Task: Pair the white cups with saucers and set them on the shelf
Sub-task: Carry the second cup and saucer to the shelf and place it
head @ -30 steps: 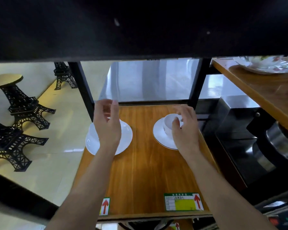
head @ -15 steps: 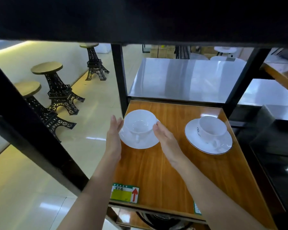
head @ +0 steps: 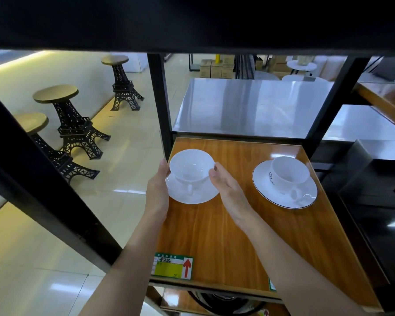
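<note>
Both hands bracket the left white cup (head: 191, 166) on its plain saucer (head: 192, 192) at the shelf's (head: 226, 236) ten o'clock corner: the left hand (head: 157, 192) lies flat with fingers together, fingertips touching the cup's rim at nine o'clock, and the right hand (head: 228, 188) mirrors it at three o'clock, fingers extended against the cup wall, neither one curled shut. Over at two o'clock, well apart from both hands, the second cup (head: 287, 173) sits on the dark-rimmed saucer (head: 265, 185), handle toward six o'clock.
</note>
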### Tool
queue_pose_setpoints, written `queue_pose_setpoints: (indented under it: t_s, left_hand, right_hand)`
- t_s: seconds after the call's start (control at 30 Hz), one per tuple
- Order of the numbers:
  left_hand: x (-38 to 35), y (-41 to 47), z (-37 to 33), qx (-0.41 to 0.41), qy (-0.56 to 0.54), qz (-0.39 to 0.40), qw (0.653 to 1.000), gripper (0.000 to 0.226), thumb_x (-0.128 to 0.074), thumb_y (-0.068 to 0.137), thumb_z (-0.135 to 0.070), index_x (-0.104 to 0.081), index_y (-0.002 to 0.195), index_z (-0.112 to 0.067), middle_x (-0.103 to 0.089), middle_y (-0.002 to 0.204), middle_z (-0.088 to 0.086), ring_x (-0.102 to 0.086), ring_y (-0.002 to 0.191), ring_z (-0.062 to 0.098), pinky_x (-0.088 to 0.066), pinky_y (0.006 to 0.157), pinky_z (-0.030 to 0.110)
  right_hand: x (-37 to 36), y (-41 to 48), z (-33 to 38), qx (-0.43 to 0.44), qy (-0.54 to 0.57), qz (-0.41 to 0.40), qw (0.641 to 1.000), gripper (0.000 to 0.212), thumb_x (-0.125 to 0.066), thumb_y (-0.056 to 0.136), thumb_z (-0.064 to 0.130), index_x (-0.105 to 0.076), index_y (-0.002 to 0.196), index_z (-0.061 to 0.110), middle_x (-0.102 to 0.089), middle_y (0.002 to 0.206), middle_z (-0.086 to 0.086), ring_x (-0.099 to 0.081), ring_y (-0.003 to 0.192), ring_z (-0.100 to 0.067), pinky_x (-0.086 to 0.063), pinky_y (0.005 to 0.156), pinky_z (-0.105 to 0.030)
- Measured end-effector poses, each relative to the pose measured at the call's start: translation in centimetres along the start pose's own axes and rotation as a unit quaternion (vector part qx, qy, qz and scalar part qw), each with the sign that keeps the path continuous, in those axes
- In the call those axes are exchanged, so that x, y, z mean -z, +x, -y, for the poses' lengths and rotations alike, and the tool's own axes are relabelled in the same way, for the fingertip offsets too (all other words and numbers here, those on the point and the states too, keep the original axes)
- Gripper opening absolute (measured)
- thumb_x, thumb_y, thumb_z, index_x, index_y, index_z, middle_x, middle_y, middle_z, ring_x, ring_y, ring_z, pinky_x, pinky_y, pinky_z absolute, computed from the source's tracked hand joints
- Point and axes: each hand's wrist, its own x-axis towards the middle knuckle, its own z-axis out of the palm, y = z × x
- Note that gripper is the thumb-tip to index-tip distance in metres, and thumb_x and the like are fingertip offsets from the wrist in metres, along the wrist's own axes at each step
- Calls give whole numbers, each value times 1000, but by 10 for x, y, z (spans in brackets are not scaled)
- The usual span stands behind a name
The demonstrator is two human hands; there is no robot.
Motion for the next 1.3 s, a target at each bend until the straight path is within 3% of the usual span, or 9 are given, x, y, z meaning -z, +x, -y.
queue_pose_setpoints:
  t_s: [0.07, 0.17, 0.27, 0.4, 0.57, 0.77, 0.9, 1.0, 1.3]
  left_hand:
    - [0, 2, 1, 30, -1, -32, 999, 33, -34, 93, -55, -64, 88, -42, -59, 85, -27, -60, 69, -14, -39, 58, 3]
    - [5, 9, 7, 71, 46, -108, 991, 26, -43, 93, -43, -62, 102, -27, -51, 89, -14, -52, 95, 12, -42, 83, 26]
    - [12, 12, 16, 88, 144, -122, 978, 42, -51, 90, -30, -49, 129, -16, -50, 84, -8, -54, 105, 28, -42, 98, 47]
    - [13, 11, 18, 81, 157, -101, 979, 30, -52, 83, -17, -63, 112, -16, -62, 84, 1, -60, 91, 29, -50, 87, 47]
    - [13, 7, 20, 36, 158, -95, 982, 18, -50, 84, -12, -67, 85, -19, -69, 82, 8, -62, 82, 30, -52, 75, 46]
    - [10, 7, 24, 26, 163, -91, 982, 24, -52, 85, -15, -74, 95, -11, -72, 99, 6, -62, 92, 23, -52, 81, 39]
    - [10, 10, 28, 34, 204, -71, 976, 27, -52, 89, -29, -73, 103, -19, -66, 116, 7, -54, 112, 27, -46, 95, 52]
    - [9, 12, 31, 24, 234, -58, 970, 29, -53, 90, -35, -72, 107, -22, -66, 118, 6, -49, 119, 29, -41, 99, 55]
    - [11, 15, 36, 16, 274, -49, 960, 33, -46, 92, -44, -67, 113, -30, -66, 120, 3, -47, 121, 28, -38, 101, 55]
  right_hand:
    - [0, 1, -5, 11, -48, -69, 996, 57, -45, 90, 48, -32, 140, 24, -41, 126, 12, -40, 114, -5, -37, 82, -13]
    - [6, 2, -12, -22, -126, -208, 970, 47, -48, 91, 42, -43, 130, 15, -52, 108, 4, -53, 100, -12, -37, 65, -12]
    - [9, 2, -18, -80, -141, -191, 968, 46, -52, 89, 40, -46, 126, 13, -61, 103, -6, -60, 85, -16, -46, 64, -21]
    - [4, 5, -21, -104, -108, -155, 977, 44, -59, 86, 34, -47, 124, 15, -64, 78, -3, -54, 54, -7, -37, 46, -18]
    - [2, 10, -21, -117, -96, -146, 978, 37, -60, 86, 18, -47, 121, 17, -64, 77, -4, -57, 56, -8, -38, 46, -18]
    - [5, 10, -25, -113, -57, -191, 973, 31, -56, 84, 9, -48, 111, 20, -62, 86, -6, -59, 64, -10, -39, 45, -15]
    - [11, 7, -29, -111, -37, -244, 963, 27, -57, 82, 9, -50, 107, 15, -61, 91, -8, -61, 76, -19, -41, 51, -21]
    - [11, 5, -29, -110, -40, -250, 961, 25, -56, 81, 8, -50, 105, 14, -59, 91, -8, -61, 81, -23, -43, 54, -24]
    - [13, 2, -28, -99, -48, -230, 967, 21, -54, 89, 12, -49, 109, 14, -62, 91, -12, -56, 69, -14, -40, 53, -19]
